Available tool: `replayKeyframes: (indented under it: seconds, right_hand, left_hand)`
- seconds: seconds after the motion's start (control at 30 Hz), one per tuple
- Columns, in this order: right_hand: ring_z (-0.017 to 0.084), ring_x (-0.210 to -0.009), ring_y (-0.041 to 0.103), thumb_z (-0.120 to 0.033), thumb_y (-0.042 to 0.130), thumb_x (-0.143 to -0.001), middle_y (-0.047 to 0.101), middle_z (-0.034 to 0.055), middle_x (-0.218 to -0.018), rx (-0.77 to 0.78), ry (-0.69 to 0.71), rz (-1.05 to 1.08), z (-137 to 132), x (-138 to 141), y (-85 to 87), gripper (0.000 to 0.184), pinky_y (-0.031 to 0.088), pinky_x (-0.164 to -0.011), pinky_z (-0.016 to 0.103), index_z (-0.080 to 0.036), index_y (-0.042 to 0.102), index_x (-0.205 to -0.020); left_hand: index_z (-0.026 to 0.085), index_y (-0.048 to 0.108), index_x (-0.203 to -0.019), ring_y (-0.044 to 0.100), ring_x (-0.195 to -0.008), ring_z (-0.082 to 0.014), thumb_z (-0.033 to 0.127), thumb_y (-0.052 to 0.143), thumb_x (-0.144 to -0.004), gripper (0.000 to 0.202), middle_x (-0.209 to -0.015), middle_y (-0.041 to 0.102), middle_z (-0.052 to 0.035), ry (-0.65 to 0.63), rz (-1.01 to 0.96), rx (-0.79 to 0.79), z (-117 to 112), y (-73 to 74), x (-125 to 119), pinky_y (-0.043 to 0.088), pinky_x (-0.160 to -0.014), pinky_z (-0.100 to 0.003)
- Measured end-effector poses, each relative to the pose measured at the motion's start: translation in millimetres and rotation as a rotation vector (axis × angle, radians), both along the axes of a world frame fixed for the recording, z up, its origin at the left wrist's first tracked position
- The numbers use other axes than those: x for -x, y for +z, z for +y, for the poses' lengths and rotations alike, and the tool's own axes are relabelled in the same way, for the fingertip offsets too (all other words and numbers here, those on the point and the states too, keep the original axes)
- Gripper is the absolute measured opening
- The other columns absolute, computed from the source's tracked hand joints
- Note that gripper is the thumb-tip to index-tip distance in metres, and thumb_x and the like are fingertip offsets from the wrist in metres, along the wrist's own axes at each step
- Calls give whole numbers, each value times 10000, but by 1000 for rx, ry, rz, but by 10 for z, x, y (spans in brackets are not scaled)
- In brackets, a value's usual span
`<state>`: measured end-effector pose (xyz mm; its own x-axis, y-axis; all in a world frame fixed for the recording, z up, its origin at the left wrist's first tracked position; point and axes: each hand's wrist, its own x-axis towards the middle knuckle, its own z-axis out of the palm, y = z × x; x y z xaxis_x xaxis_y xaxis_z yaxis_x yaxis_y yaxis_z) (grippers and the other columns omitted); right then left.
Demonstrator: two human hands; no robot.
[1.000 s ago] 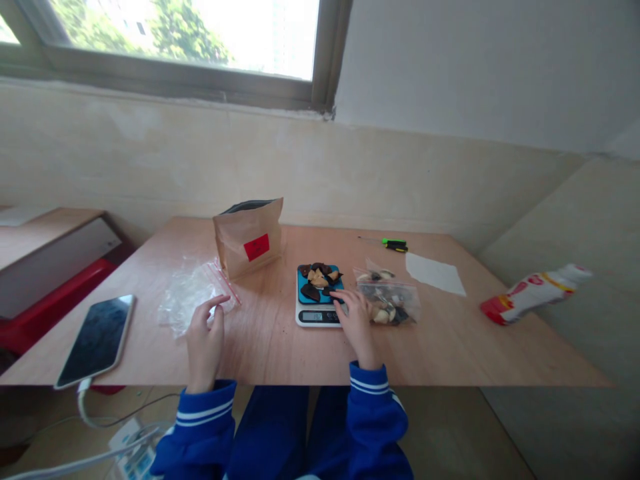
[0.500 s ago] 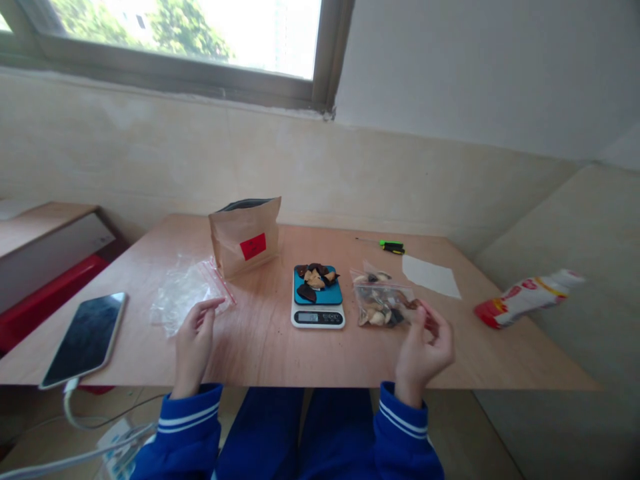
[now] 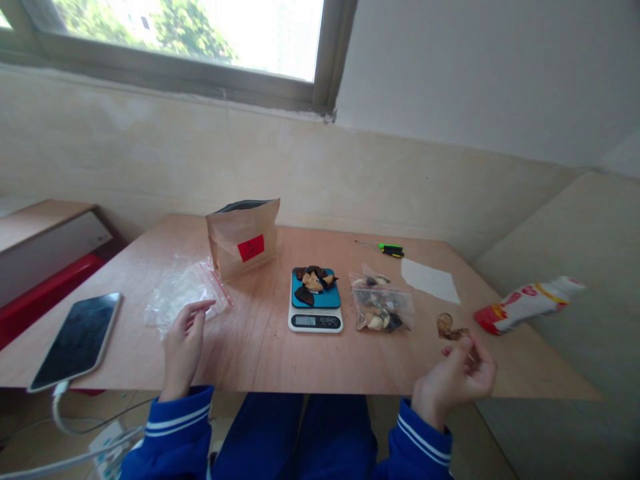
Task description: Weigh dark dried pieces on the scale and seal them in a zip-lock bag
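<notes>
My right hand (image 3: 457, 377) pinches a thin, curled brown dried piece (image 3: 450, 328) between thumb and fingertips, over the right part of the table. Left of it lie zip bags of dried pieces (image 3: 383, 312). On the blue plate of a small digital kitchen scale (image 3: 315, 320) rests a pile of dark and tan dried pieces (image 3: 315, 283); the display digits are too small to read surely. My left hand (image 3: 184, 343) is empty, its index finger stretched out and the others loosely curled, just in front of clear plastic zip bags (image 3: 183, 293).
Behind the clear bags stands an open brown paper pouch (image 3: 245, 240) with a red label. A phone (image 3: 75, 340) with a cable lies at the left edge. Screwdrivers (image 3: 391, 250), a white paper sheet (image 3: 430, 281) and a tilted red-and-white bottle (image 3: 525, 307) are on the right.
My right hand has moved right, away from the filled zip bags, carrying the brown dried piece. My left hand stays nearly in place. The view has shifted slightly.
</notes>
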<state>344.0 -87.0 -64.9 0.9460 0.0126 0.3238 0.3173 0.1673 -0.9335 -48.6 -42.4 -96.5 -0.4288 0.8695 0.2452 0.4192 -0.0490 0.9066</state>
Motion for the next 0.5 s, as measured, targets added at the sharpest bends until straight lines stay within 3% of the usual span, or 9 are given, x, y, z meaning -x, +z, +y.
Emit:
replayKeyframes:
  seconds: [0.23,0.5]
  right_hand:
    - [93,-566,486,-306,660,-733,595,11,-782,-57,83,59,26,41,-15,275,406,-549,245,-130,654,-944]
    - [84,-559,474,-312,670,-729,603,9,-797,-65,169,97,50,90,-36,292,384,-544,238,-125,662,-954]
  left_hand:
    - [201,660,-928,627,-975,-247,444,476,-797,332,-1026,698,-72,5,15,28,4,-20,40,445,-880,-376]
    - [210,666,-907,641,-933,-243,458,480,-784,334,-998,710,-65,23,43,45,-43,-38,98,471,-856,-368]
